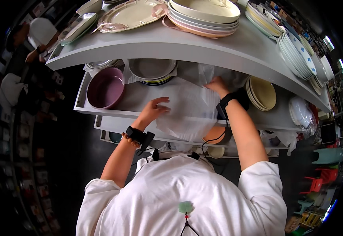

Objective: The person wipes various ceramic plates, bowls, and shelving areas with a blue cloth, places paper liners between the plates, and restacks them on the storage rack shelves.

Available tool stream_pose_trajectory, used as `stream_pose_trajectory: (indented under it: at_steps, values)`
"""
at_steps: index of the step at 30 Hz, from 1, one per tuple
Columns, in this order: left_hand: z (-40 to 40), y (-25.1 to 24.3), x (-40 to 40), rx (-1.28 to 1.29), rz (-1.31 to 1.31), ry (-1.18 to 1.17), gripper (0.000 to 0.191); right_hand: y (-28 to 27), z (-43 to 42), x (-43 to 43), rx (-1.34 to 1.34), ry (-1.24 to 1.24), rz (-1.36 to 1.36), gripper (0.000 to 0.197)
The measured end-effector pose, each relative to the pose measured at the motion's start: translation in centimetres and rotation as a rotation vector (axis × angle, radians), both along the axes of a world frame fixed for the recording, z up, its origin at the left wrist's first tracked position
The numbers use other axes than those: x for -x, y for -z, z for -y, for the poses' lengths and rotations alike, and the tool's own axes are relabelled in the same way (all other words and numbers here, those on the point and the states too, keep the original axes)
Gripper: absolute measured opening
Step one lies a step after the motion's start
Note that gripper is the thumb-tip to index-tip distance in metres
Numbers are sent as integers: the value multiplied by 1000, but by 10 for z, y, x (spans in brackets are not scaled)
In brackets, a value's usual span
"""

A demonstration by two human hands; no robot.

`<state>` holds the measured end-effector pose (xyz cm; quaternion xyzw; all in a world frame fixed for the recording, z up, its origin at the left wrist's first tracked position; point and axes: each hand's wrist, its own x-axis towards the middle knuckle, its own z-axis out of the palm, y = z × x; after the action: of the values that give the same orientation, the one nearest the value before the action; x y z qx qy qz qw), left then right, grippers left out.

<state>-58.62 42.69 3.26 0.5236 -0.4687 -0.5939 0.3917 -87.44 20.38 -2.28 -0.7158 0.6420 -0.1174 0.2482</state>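
Note:
A translucent plastic sheet [189, 109] spreads over the middle shelf and droops past its front edge. My right hand [218, 86] pinches the sheet's upper right part, under the upper shelf. To the left of the sheet, my left hand [154, 111] has its fingers apart and holds nothing; whether its fingertips touch the sheet I cannot tell. Beyond my left hand stands a deep purple bowl [106, 88]. A grey plate [152, 68] tops a stack with plastic around it, behind the sheet. Several cream bowls [262, 93] lean together, tilted, right of my right hand.
The upper shelf [186, 48] overhangs both hands. It carries stacked plates [205, 16], an oval ribbon-trimmed platter [130, 16] and blue-patterned plates [298, 56]. Below, an orange bowl [214, 135] sits on a lower shelf. Plastic-wrapped dishes [301, 112] lie right. Another person [41, 32] is at far left.

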Motion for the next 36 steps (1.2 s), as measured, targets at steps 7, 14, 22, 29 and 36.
stream_pose_trajectory:
  at_steps: [7, 14, 22, 29, 36]
  values:
    - [2, -3, 2, -40, 10, 5, 43, -9, 4, 7, -62, -38, -79, 28]
    - [4, -11, 20, 28, 62, -9, 52, -117, -5, 24, 1028, -231, -54, 16]
    - [20, 27, 24, 26, -192, -2, 53, -110, -133, -69, 421, -598, 66, 23]
    - [29, -3, 18, -203, -74, -85, 32, -46, -207, -129, 440, -760, 88, 24]
    - [28, 32, 4, -26, -55, -191, 22, -93, -178, -90, 366, -375, 440, 32]
